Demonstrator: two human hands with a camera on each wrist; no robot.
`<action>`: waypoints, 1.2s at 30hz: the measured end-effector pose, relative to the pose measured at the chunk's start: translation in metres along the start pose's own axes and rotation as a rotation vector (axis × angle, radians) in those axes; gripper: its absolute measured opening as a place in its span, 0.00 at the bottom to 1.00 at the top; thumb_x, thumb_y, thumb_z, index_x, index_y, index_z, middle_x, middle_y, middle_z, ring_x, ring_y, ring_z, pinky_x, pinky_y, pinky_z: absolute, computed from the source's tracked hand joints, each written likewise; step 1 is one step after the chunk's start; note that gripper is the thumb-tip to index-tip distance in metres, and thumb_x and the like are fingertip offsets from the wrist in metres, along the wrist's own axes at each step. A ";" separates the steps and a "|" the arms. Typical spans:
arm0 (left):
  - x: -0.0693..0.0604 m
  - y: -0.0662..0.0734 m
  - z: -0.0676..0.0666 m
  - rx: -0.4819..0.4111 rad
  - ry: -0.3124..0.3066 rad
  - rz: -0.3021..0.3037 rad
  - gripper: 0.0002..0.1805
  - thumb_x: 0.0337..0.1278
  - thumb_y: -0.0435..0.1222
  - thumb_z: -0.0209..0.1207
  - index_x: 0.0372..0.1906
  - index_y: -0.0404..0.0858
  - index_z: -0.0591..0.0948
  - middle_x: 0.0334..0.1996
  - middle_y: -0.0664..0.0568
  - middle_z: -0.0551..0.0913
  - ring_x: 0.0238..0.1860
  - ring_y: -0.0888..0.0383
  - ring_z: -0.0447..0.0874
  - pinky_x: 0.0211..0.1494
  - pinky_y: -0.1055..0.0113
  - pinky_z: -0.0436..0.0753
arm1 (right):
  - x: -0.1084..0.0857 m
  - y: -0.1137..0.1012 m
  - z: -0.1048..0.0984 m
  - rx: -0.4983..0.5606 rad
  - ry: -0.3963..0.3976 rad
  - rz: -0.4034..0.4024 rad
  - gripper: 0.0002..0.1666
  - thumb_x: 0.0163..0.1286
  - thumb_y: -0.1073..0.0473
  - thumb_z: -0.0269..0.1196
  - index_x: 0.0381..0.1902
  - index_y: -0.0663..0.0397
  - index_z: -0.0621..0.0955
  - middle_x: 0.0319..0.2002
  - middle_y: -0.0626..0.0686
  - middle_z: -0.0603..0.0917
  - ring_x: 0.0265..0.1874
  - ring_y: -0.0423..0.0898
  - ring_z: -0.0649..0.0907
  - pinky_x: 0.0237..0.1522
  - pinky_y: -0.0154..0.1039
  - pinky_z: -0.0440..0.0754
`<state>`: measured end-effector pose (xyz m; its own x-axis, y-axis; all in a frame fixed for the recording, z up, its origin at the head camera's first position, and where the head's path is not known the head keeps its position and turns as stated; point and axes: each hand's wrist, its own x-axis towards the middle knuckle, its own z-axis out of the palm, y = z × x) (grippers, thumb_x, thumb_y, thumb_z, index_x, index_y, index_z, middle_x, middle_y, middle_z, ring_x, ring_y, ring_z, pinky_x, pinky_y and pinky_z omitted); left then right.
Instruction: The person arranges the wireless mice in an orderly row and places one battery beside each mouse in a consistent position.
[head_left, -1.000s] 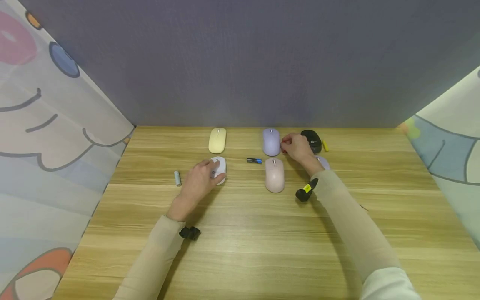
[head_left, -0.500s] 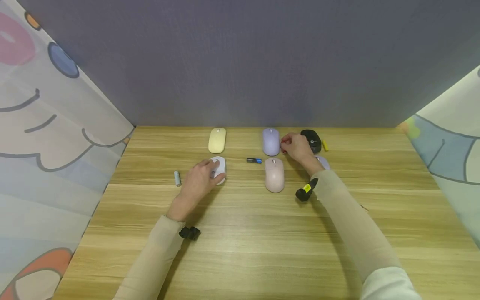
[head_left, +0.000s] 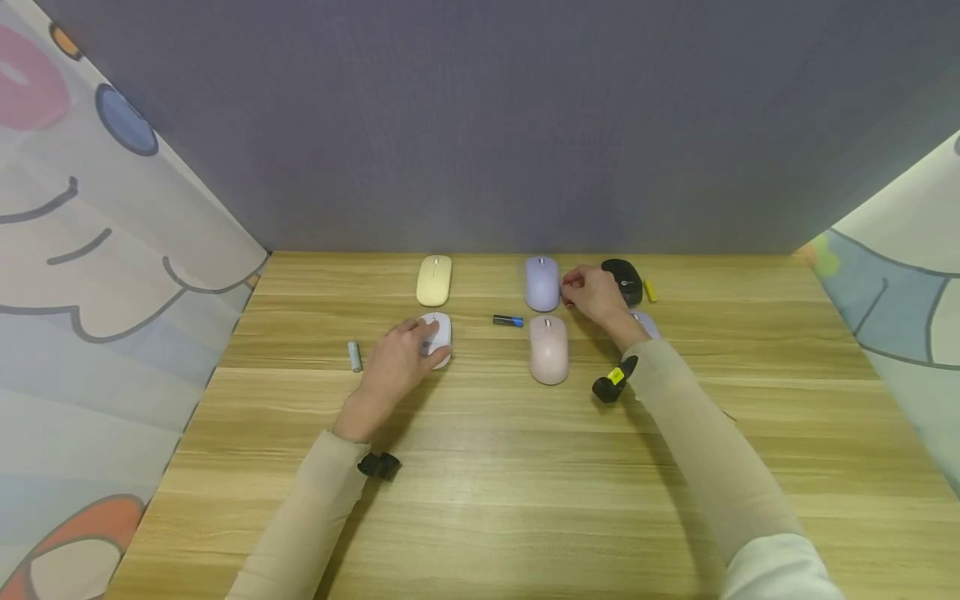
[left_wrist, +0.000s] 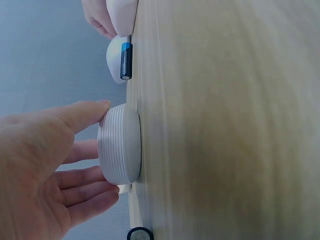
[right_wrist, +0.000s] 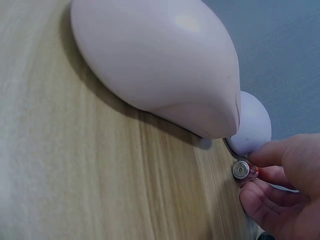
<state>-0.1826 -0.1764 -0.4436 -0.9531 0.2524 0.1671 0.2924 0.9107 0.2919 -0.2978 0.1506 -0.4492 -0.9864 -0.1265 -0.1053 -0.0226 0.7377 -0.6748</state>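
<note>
My left hand (head_left: 397, 358) holds a white computer mouse (head_left: 444, 335) on the table, thumb at its near side and fingers reaching over it. In the left wrist view the thumb rests on the edge of its ribbed side. A red battery (right_wrist: 242, 170), its metal end facing the camera, is pinched between the thumb and fingers of my right hand (head_left: 597, 298). It lies on or just above the table, right beside a lilac mouse (head_left: 542, 285). A pink mouse (head_left: 549, 352) sits nearer to me. My right hand and wrist partly cover a black mouse (head_left: 626, 279) and another lilac mouse (head_left: 647, 323).
At the back left is a yellow mouse (head_left: 434, 281). A black-and-blue battery (head_left: 508, 321) lies between the white and pink mice, a pale blue battery (head_left: 355, 357) left of my left hand, and a yellow battery (head_left: 650, 291) right of the black mouse. A grey panel (head_left: 480, 125) rises behind the table.
</note>
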 end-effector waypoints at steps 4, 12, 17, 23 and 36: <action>0.000 0.000 0.000 -0.005 -0.004 -0.002 0.28 0.64 0.49 0.69 0.61 0.34 0.84 0.57 0.34 0.84 0.53 0.38 0.87 0.49 0.47 0.89 | 0.000 0.001 0.000 0.001 0.000 -0.001 0.18 0.78 0.58 0.59 0.57 0.65 0.80 0.43 0.62 0.88 0.42 0.55 0.87 0.49 0.46 0.80; 0.001 0.001 0.000 -0.002 -0.005 0.002 0.28 0.64 0.49 0.69 0.61 0.34 0.83 0.57 0.33 0.84 0.53 0.37 0.87 0.48 0.47 0.89 | 0.000 0.002 -0.001 0.001 0.001 0.003 0.17 0.78 0.58 0.59 0.57 0.64 0.80 0.42 0.61 0.87 0.42 0.55 0.86 0.47 0.45 0.80; 0.002 0.001 0.000 0.006 -0.012 0.002 0.29 0.64 0.50 0.69 0.61 0.35 0.83 0.57 0.34 0.84 0.53 0.37 0.87 0.48 0.47 0.89 | -0.002 0.002 -0.002 -0.003 0.001 0.002 0.17 0.78 0.58 0.59 0.57 0.64 0.80 0.43 0.61 0.87 0.42 0.55 0.86 0.47 0.45 0.79; 0.002 0.001 0.000 0.000 -0.018 0.003 0.29 0.64 0.50 0.69 0.62 0.35 0.83 0.57 0.34 0.84 0.52 0.38 0.87 0.47 0.48 0.90 | -0.003 0.004 -0.003 -0.003 0.013 -0.011 0.19 0.78 0.58 0.59 0.59 0.65 0.79 0.45 0.63 0.87 0.44 0.56 0.86 0.51 0.48 0.81; 0.003 -0.002 0.002 -0.013 -0.014 0.001 0.29 0.64 0.49 0.69 0.62 0.34 0.83 0.58 0.34 0.84 0.53 0.38 0.87 0.49 0.48 0.89 | -0.012 0.003 -0.009 -0.008 0.041 -0.058 0.23 0.76 0.55 0.61 0.60 0.66 0.79 0.47 0.64 0.88 0.47 0.59 0.86 0.50 0.51 0.82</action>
<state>-0.1862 -0.1771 -0.4452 -0.9537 0.2582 0.1541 0.2944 0.9059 0.3043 -0.2871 0.1603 -0.4430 -0.9891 -0.1425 -0.0361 -0.0813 0.7349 -0.6733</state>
